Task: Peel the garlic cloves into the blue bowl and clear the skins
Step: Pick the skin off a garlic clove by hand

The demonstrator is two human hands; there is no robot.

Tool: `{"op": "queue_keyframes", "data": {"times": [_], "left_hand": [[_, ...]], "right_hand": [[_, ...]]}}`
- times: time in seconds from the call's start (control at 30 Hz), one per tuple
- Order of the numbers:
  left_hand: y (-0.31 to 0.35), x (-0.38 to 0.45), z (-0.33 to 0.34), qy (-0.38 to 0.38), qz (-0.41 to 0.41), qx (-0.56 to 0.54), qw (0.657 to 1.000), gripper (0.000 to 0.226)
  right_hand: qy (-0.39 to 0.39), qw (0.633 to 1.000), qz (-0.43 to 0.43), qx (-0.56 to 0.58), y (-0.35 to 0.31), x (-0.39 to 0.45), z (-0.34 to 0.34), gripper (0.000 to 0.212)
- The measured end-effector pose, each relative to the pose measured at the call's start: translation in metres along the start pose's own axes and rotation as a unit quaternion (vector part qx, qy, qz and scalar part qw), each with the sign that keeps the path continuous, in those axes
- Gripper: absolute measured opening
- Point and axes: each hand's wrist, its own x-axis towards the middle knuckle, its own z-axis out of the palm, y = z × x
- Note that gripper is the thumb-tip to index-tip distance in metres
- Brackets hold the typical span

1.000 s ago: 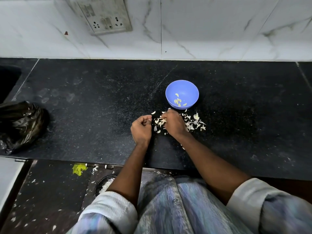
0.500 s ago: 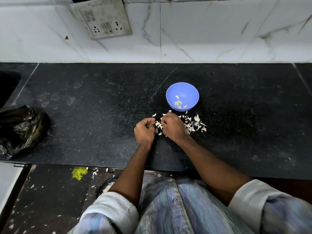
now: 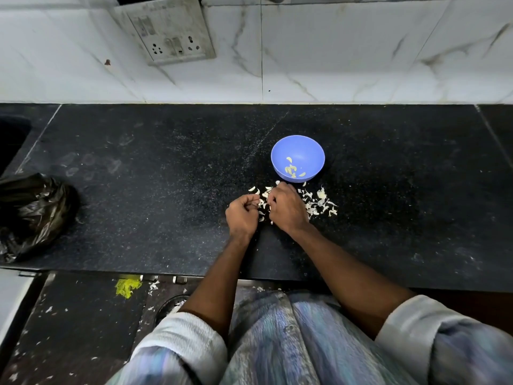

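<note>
A blue bowl (image 3: 297, 158) stands on the black counter (image 3: 166, 195) and holds several peeled garlic cloves (image 3: 291, 169). Just in front of it lies a scatter of white garlic skins (image 3: 319, 204). My left hand (image 3: 242, 215) and my right hand (image 3: 287, 207) are close together over the left part of that scatter, both with fingers curled inward. Between the fingertips a small pale piece of garlic shows; the hands hide most of it.
A crumpled black plastic bag (image 3: 33, 212) lies at the counter's left edge. A wall socket (image 3: 169, 31) sits on the white tiled wall behind. Below the counter edge, the floor carries a yellow scrap (image 3: 127, 287) and white flecks.
The two hands have drawn closer together over the skins. The camera view has shifted slightly downward; bowl and skins have stayed put.
</note>
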Motion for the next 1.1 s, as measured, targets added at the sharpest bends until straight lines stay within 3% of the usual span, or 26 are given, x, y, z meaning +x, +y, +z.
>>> {"op": "queue_keyframes", "data": {"times": [0.1, 0.2, 0.27, 0.47, 0.73, 0.93, 1.1], "left_hand": [[0.005, -0.003, 0.001, 0.013, 0.008, 0.001, 1.000, 0.035], [0.005, -0.002, -0.004, 0.066, -0.005, -0.015, 0.998, 0.032], [0.007, -0.002, -0.008, 0.081, -0.012, -0.015, 0.997, 0.029], [0.022, 0.001, -0.003, 0.081, -0.010, -0.027, 0.996, 0.024], [0.019, 0.003, 0.000, 0.088, -0.011, -0.018, 0.996, 0.030], [0.024, -0.001, -0.004, 0.110, -0.008, -0.035, 0.993, 0.009], [0.029, -0.026, 0.016, 0.055, 0.020, -0.021, 0.998, 0.007]], "right_hand": [[0.014, 1.000, -0.003, 0.003, -0.002, 0.001, 0.003, 0.015], [0.013, 1.000, -0.021, -0.010, -0.008, 0.011, 0.004, 0.042], [0.000, 0.999, -0.042, -0.019, -0.011, 0.022, 0.003, 0.048], [-0.057, 0.989, -0.094, -0.095, -0.017, 0.035, 0.005, 0.030], [-0.008, 0.986, -0.115, -0.121, -0.015, 0.039, 0.014, 0.020], [0.088, 0.989, -0.029, 0.112, -0.009, 0.019, 0.012, 0.029], [0.055, 0.963, 0.105, 0.243, 0.016, -0.014, 0.006, 0.020]]}}
